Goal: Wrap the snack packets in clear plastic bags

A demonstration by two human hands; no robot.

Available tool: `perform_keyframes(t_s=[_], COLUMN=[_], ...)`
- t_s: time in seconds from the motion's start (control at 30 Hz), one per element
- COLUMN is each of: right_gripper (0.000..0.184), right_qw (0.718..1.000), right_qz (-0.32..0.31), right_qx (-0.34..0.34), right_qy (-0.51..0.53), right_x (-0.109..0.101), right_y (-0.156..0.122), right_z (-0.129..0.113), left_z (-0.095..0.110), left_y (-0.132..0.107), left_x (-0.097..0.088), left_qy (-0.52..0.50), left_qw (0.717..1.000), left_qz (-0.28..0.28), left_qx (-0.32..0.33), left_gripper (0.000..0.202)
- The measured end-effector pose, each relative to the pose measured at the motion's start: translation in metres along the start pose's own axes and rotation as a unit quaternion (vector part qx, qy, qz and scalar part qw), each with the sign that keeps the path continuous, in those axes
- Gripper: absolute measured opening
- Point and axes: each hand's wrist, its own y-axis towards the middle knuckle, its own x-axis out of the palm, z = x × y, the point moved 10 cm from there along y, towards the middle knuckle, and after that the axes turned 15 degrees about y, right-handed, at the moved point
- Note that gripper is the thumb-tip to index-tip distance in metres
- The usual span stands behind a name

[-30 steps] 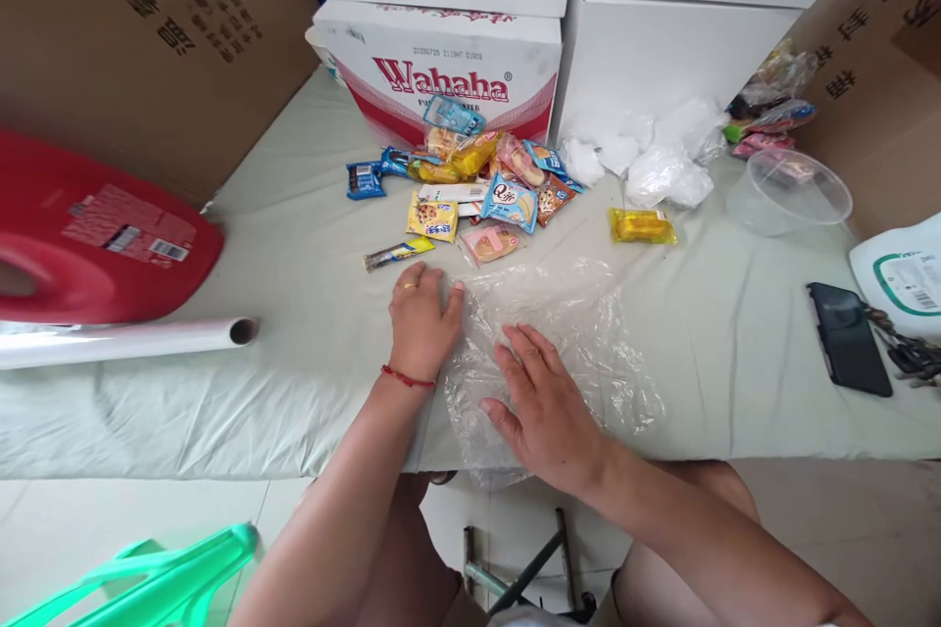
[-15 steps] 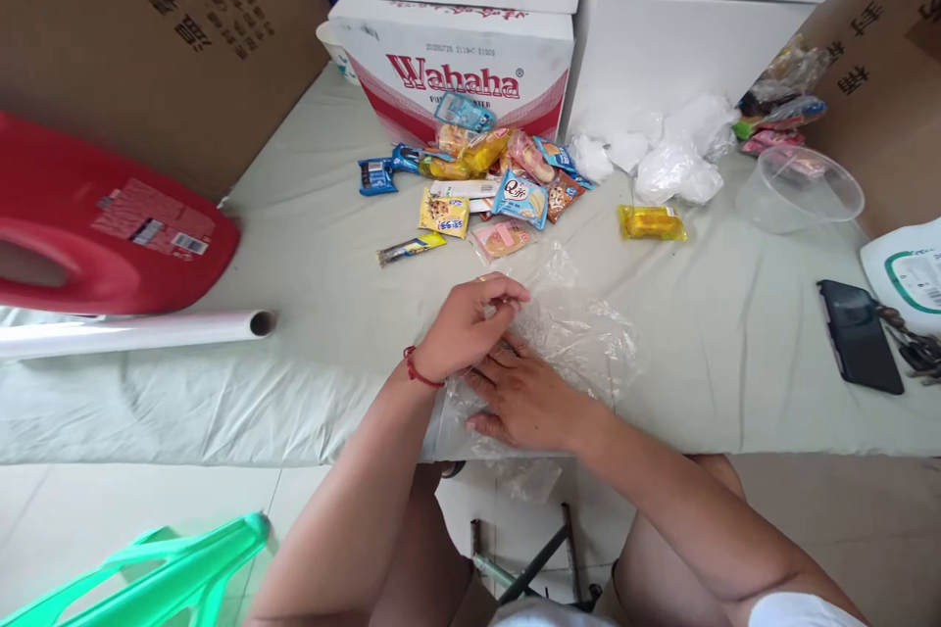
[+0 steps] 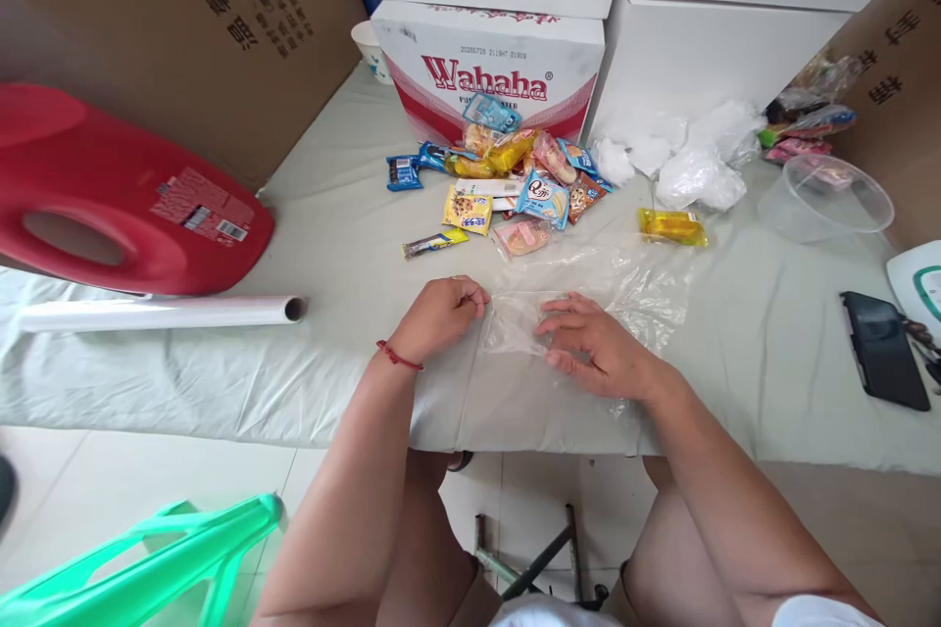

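Observation:
A thin clear plastic bag [image 3: 515, 321] lies spread on the cloth-covered table in front of me. My left hand [image 3: 443, 316], with a red cord at the wrist, pinches its left edge between thumb and fingers. Over the bag's middle rests my right hand [image 3: 595, 348], palm down with fingers apart. Whether its palm presses on the film is hard to see. Just beyond the bag sits a heap of wrapped snacks, among them a light blue packet [image 3: 543, 200], a yellow cookie packet [image 3: 469, 211] and a pink-wrapped snack [image 3: 523, 237].
A yellow-wrapped snack [image 3: 672, 227] lies apart at the right, near crumpled white plastic [image 3: 698, 167] and a clear tub [image 3: 830, 201]. At far right is a black phone [image 3: 884, 350]. A red jug [image 3: 132, 196] and a white roll [image 3: 162, 313] stand left; a Wahaha box [image 3: 492, 69] backs the heap.
My hands, close together before, are now apart: the left moved left to the bag's edge, the right moved right. The bag is flatter and more spread out. The view shifted slightly.

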Motion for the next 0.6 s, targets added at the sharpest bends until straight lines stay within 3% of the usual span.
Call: perform_keyframes(t_s=[0.13, 0.23, 0.3, 0.47, 0.53, 0.6], right_gripper=[0.050, 0.051, 0.046, 0.037, 0.038, 0.039], right_qw=[0.994, 0.989, 0.993, 0.993, 0.992, 0.991], right_qz=[0.086, 0.139, 0.112, -0.057, -0.087, -0.097], right_qx=[-0.037, -0.033, -0.031, -0.040, -0.036, -0.036], right_qy=[0.059, 0.037, -0.011, -0.090, -0.088, -0.087], right_x=[-0.010, -0.009, 0.004, 0.055, 0.066, 0.071], right_y=[0.004, 0.007, 0.011, 0.014, 0.014, 0.014], right_z=[-0.008, -0.010, -0.013, -0.021, -0.021, -0.021], left_z=[0.002, -0.001, 0.000, 0.008, 0.021, 0.039], left_y=[0.000, 0.001, 0.001, -0.003, -0.006, -0.011], left_x=[0.000, 0.001, -0.003, -0.027, -0.033, -0.033], left_qy=[0.013, 0.007, -0.012, -0.151, -0.249, -0.330], left_qw=[1.000, 0.999, 0.998, 0.979, 0.962, 0.943], left_qz=[-0.007, -0.012, 0.007, 0.117, 0.108, 0.049], left_qx=[-0.011, -0.046, -0.057, -0.073, -0.040, -0.001], left_gripper=[0.021, 0.022, 0.021, 0.016, 0.011, 0.010])
